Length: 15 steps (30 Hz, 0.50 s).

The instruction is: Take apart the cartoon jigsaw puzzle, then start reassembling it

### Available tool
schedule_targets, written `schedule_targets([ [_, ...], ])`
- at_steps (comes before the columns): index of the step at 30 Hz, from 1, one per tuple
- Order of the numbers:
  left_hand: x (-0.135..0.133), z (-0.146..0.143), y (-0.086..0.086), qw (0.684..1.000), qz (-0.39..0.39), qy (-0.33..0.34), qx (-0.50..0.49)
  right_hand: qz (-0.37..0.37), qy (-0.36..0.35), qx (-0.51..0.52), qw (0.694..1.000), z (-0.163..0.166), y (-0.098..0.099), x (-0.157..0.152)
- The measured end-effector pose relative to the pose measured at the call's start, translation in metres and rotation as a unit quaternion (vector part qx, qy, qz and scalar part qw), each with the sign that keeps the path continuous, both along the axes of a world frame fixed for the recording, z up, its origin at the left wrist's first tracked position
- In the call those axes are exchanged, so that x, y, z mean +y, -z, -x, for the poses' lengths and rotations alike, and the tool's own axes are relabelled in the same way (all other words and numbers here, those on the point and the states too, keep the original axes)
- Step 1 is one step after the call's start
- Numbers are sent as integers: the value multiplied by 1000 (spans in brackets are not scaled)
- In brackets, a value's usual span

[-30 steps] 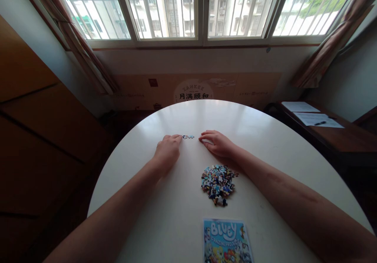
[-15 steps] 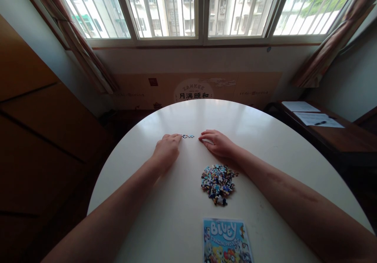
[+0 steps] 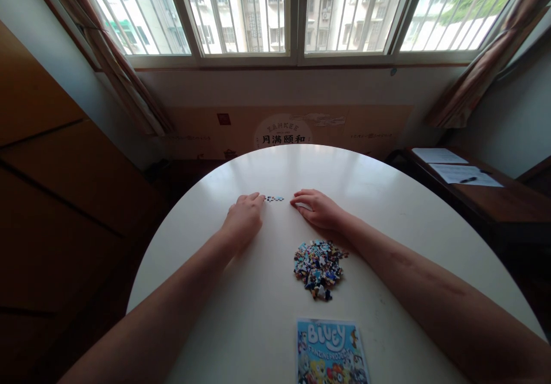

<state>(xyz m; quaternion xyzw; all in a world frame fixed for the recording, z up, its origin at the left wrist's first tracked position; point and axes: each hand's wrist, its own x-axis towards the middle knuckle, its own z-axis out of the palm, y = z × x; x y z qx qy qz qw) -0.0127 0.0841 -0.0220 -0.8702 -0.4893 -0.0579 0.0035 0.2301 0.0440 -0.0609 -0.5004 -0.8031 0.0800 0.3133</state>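
Note:
A short row of joined jigsaw puzzle pieces (image 3: 274, 199) lies toward the far side of the white round table (image 3: 206, 309). At its left end is my left hand (image 3: 244, 216), fingers bent and close together on a puzzle piece; most of that piece is hidden under the fingertips. My right hand (image 3: 317, 207) rests on the table just right of the row, a small gap from it. Its thumb and fingers are apart, with nothing between them. Nearer to me, between my forearms, sits a heap of loose puzzle pieces (image 3: 319, 269).
A blue picture card marked "Bluey" (image 3: 332, 352) lies at the near side, below the heap. Right of the table stands a brown side table (image 3: 512, 203) with paper sheets (image 3: 467, 175) and a pen. A wooden cabinet (image 3: 55, 200) is on the left, windows ahead.
The fingers of my left hand have lifted and shifted slightly at the row's left end, showing a little more of it. My right hand stays where it was.

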Motion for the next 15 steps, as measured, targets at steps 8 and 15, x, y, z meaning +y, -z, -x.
schedule_targets([
  [8, -4, -5, 2, 1000, 13, -12, 25, -2, 0, 0, 1000, 1, -1, 0],
  [15, -3, -4, -1, 999, 14, -12, 30, -4, 2, 1, 1000, 1, -2, -1],
])
